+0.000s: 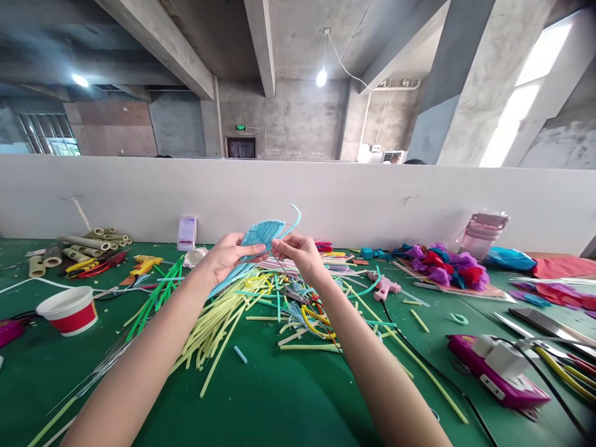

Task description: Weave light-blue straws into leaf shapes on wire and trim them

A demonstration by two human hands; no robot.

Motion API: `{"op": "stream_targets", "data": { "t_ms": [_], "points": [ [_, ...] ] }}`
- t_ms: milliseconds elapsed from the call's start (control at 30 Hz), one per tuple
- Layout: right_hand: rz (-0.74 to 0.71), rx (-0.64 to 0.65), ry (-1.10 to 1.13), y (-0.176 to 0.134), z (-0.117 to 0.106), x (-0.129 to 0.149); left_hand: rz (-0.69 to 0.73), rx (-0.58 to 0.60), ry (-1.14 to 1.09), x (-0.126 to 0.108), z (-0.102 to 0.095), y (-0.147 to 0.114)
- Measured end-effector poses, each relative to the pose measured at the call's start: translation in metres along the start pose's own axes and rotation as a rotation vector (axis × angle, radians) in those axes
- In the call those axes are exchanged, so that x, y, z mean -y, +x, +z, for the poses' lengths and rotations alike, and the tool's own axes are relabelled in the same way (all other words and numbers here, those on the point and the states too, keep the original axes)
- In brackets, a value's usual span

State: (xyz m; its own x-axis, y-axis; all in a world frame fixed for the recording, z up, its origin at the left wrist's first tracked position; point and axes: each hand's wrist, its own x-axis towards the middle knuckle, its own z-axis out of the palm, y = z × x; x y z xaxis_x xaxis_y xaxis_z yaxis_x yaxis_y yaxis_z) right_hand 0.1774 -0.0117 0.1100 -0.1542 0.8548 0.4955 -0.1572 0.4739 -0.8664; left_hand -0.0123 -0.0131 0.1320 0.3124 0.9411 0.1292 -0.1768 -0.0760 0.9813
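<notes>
My left hand [233, 253] grips a light blue, fan-shaped piece [263, 232] with a ribbed surface, raised above the table. Beside it, my right hand [298, 249] pinches a thin light blue strip [296, 217] at the fan's right edge; the strip's free end curls upward. Whether the strip is joined to the fan I cannot tell. Below the hands lies a heap of pale yellow strips [212, 326], with green strips [174, 285] to the left. Pliers with yellow handles [310, 320] lie partly buried among the strips under my right wrist.
A paper cup [69, 310], a yellow glue gun [145, 266] and bamboo pieces [90, 243] are on the left. Rightward are a pink glue gun [384, 287], purple and red fluffy bundles [447, 267], a pink bottle [485, 234] and a magenta power strip [498, 372] with cables. A white partition [326, 192] stands behind.
</notes>
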Motion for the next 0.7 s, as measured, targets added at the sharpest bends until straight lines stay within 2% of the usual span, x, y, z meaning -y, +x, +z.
{"op": "stream_targets", "data": {
  "t_ms": [267,400,567,700],
  "points": [
    [0.049,0.153,-0.086,-0.003,0.004,0.008,0.034,0.009,0.007,-0.009,-0.001,-0.007],
    [0.047,0.162,-0.054,-0.003,0.002,0.013,0.048,0.021,0.012,-0.014,0.004,-0.012],
    [0.127,0.156,0.109,-0.003,-0.017,0.02,0.007,0.061,0.069,-0.016,0.008,-0.017],
    [0.277,0.272,0.137,-0.004,-0.033,0.025,-0.014,0.181,0.144,-0.013,0.01,-0.018]
  ]
}}
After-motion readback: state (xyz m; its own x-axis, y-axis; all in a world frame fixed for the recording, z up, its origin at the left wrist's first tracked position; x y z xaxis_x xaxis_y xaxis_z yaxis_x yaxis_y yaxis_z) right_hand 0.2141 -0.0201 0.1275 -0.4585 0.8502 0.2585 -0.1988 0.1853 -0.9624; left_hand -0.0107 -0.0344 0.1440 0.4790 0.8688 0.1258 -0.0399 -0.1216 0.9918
